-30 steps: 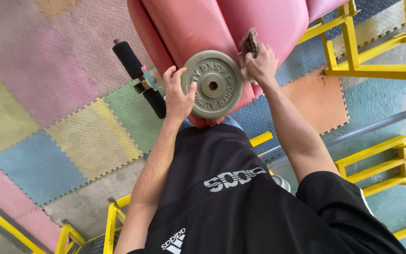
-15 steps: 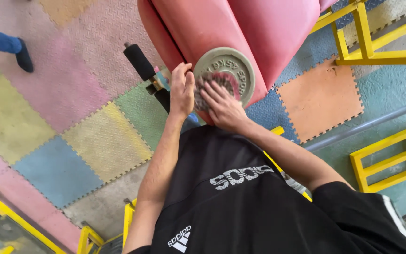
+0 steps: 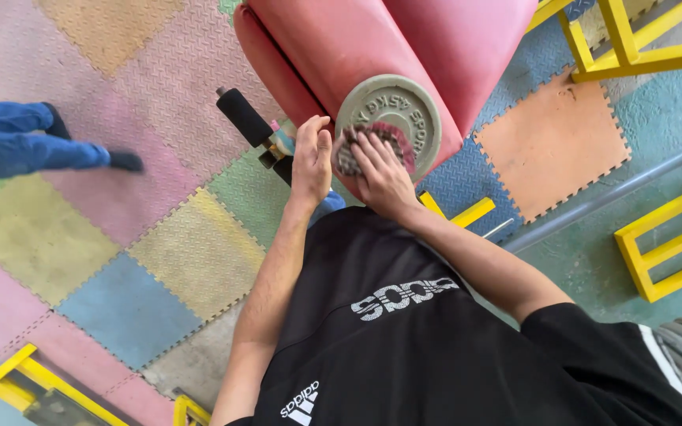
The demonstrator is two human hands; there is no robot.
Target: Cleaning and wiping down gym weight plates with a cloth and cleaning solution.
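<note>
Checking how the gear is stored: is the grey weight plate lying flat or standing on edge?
On edge: the weight plate leans against the red padded bench, round face showing; the right hand presses on it.

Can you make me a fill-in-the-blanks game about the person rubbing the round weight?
1. The round grey weight plate leans on a ____ padded bench.
2. The right hand presses a ____ against the plate.
3. The left hand steadies the plate's ____.
4. The floor mats fit together like a ____.

Missing words: pink; scrubbing pad; edge; puzzle
</note>
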